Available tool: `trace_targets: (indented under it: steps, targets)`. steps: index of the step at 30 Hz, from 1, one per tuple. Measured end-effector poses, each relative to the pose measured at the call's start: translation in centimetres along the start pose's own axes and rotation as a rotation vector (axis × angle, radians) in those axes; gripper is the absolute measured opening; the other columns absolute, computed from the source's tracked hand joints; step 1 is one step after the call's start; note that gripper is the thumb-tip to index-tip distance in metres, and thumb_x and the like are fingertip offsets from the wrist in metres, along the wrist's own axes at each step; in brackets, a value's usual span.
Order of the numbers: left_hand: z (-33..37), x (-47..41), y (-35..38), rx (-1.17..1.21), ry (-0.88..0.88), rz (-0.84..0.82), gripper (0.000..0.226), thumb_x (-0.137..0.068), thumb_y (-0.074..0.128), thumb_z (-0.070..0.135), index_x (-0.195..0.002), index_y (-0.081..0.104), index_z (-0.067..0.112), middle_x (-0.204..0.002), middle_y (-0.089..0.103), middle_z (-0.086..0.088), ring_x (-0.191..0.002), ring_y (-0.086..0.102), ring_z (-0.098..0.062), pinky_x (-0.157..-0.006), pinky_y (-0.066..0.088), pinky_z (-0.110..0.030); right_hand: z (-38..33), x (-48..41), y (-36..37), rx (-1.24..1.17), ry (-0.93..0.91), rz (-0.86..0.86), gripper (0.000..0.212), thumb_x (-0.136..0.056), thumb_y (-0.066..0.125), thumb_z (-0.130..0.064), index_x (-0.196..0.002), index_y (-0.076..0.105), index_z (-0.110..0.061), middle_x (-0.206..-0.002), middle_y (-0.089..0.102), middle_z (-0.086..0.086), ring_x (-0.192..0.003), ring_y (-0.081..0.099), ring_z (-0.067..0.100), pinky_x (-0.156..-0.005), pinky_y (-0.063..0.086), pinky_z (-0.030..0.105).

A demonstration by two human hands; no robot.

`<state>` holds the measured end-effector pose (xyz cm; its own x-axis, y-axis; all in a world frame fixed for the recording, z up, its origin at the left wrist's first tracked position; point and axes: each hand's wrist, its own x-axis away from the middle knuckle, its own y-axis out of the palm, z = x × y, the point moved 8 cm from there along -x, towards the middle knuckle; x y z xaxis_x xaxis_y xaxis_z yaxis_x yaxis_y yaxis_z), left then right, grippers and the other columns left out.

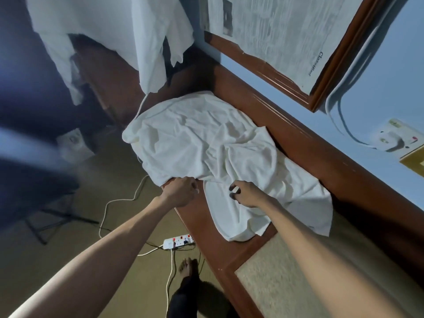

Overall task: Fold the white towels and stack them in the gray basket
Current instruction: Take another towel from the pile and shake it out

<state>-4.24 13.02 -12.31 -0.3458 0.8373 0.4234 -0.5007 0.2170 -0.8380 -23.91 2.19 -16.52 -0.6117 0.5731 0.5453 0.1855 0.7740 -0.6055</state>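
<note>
A crumpled white towel (pixel 206 143) lies spread over a brown wooden table (pixel 190 216), part of it hanging past the near edges. My left hand (pixel 181 191) grips the towel's near edge at the table's left rim, fingers curled round the cloth. A little to the right, my right hand (pixel 243 193) pinches a fold of the same towel between thumb and fingers. More white cloth (pixel 119 26) hangs over furniture at the back. No gray basket is in view.
A white power strip (pixel 177 242) with cables lies on the floor left of the table, close to my bare foot (pixel 187 267). A wood-framed window covered with newspaper (pixel 275 31) fills the wall behind. Blurred dark furniture stands at the left.
</note>
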Motion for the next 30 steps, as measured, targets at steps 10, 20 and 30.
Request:
trace_targets:
  steps: [10, 20, 30]
  targets:
    - [-7.6, -12.8, 1.9, -0.131, 0.064, -0.108, 0.053, -0.094, 0.07, 0.039, -0.141, 0.054, 0.021, -0.137, 0.057, -0.004, -0.127, 0.053, -0.025, -0.098, 0.046, -0.04, -2.8, -9.9, 3.1, 0.02, 0.073, 0.153, 0.031, -0.095, 0.067, -0.026, -0.125, 0.066, -0.016, -0.12, 0.067, 0.006, -0.112, 0.064, 0.025, -0.094, 0.049, 0.034]
    - [-13.0, -18.8, 6.1, -0.205, 0.217, -0.155, 0.057, -0.092, 0.068, 0.046, -0.145, 0.055, 0.032, -0.148, 0.046, 0.002, -0.133, 0.044, -0.023, -0.105, 0.038, -0.041, -1.6, -17.6, 7.3, 0.412, 0.094, 0.291, 0.039, -0.084, 0.079, -0.035, -0.117, 0.071, -0.017, -0.13, 0.053, 0.003, -0.122, 0.052, 0.027, -0.087, 0.047, 0.043]
    - [-12.4, -21.7, 4.8, -0.089, 0.311, -0.007, 0.018, -0.101, 0.059, 0.029, -0.109, 0.074, 0.022, -0.117, 0.07, 0.001, -0.107, 0.061, -0.028, -0.084, 0.034, -0.037, -1.4, -18.1, 6.0, 0.394, 0.043, 0.575, 0.026, -0.076, 0.07, -0.001, -0.067, 0.057, -0.021, -0.085, 0.055, -0.002, -0.078, 0.06, 0.026, -0.062, 0.044, 0.042]
